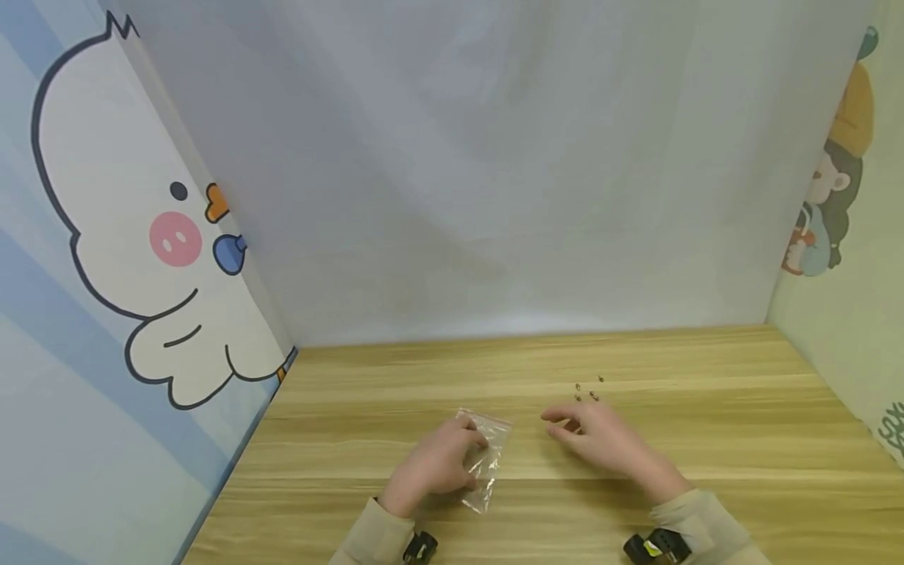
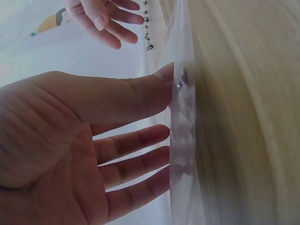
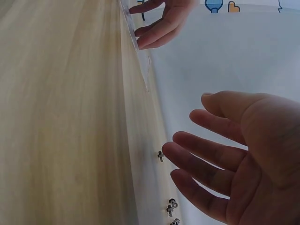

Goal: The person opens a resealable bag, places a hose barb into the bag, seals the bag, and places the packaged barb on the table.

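Observation:
A clear zip bag (image 1: pixel 492 463) lies flat on the wooden table, its reddish seal strip toward the back. My left hand (image 1: pixel 434 464) rests its fingertips and thumb on the bag, fingers fairly straight and spread. Inside the bag, a small dark metallic piece (image 2: pixel 182 78) shows near the thumb in the left wrist view. My right hand (image 1: pixel 596 439) hovers low over the table to the right of the bag, fingers relaxed, holding nothing. Several small metal screws (image 1: pixel 594 395) lie just beyond it; one screw (image 3: pixel 161 156) stands out near its fingertips in the right wrist view.
The wooden table (image 1: pixel 339 408) runs back to a plain grey-white curtain (image 1: pixel 494 196). A printed panel with a cartoon duck (image 1: pixel 113 196) borders the left side, and a pale green panel (image 1: pixel 847 337) with a cartoon figure borders the right.

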Tool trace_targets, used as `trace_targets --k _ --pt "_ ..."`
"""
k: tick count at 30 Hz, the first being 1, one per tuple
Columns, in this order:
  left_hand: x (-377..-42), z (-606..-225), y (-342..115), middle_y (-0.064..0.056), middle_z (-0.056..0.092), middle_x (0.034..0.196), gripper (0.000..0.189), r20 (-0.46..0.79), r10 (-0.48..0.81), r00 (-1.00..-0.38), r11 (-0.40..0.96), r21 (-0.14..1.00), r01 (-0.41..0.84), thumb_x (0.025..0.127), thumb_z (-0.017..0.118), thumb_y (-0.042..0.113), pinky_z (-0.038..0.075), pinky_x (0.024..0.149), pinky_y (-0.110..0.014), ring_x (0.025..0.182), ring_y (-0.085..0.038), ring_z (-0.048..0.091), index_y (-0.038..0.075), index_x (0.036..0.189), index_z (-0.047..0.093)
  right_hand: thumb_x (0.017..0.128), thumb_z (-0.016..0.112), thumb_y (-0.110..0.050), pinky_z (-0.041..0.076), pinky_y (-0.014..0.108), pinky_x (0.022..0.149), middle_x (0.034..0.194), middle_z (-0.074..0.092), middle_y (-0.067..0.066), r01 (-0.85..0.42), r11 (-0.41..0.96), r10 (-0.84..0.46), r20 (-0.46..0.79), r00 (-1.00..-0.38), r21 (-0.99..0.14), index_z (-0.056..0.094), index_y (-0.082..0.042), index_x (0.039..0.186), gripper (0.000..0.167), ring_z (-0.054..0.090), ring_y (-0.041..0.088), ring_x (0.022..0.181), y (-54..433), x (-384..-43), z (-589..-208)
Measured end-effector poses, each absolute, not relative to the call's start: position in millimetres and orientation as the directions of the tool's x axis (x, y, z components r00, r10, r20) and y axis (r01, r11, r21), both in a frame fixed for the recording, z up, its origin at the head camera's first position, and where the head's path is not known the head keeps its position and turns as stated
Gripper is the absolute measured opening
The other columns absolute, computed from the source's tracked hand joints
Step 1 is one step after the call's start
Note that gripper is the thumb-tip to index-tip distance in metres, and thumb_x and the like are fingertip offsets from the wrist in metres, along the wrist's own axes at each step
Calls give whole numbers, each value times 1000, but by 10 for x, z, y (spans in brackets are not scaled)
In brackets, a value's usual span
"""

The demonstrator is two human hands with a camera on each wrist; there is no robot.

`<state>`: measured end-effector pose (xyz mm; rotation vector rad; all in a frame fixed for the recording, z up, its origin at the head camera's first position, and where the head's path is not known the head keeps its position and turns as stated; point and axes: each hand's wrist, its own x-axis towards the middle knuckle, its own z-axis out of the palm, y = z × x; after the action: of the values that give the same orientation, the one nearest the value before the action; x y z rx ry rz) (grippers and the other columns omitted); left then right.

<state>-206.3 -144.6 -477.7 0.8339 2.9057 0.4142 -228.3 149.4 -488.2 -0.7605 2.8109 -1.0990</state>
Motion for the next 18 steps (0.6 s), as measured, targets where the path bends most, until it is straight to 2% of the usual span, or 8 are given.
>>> trace_targets --k 5,11,18 --pt "-2058 -4757 -1442 -3 66 123 56 -12 560 -829 799 274 535 69 99 12 54 99 -36 109 -18 61 9 121 78 104 71 -20 60 39 85 122 77 9 -469 609 -478 176 -861 -639 76 -6 128 28 74 15 94 1470 -2272 -4906" --pt "-2053 -4733 -1429 -3 67 125 54 -8 598 -801 776 257 577 70 97 8 52 104 -37 115 -20 62 10 121 78 104 70 -20 60 42 88 123 77 9 -469 605 -483 172 -859 -643 76 -6 127 27 74 16 96 1438 -2252 -4906" --pt "-2061 -4746 -1430 -1 66 133 56 -38 630 -775 759 242 605 73 91 -1 51 106 -36 122 -19 62 13 126 78 104 71 -22 60 42 88 116 78 7 -452 594 -490 145 -859 -666 76 -6 127 28 74 16 94 1418 -2235 -4904"
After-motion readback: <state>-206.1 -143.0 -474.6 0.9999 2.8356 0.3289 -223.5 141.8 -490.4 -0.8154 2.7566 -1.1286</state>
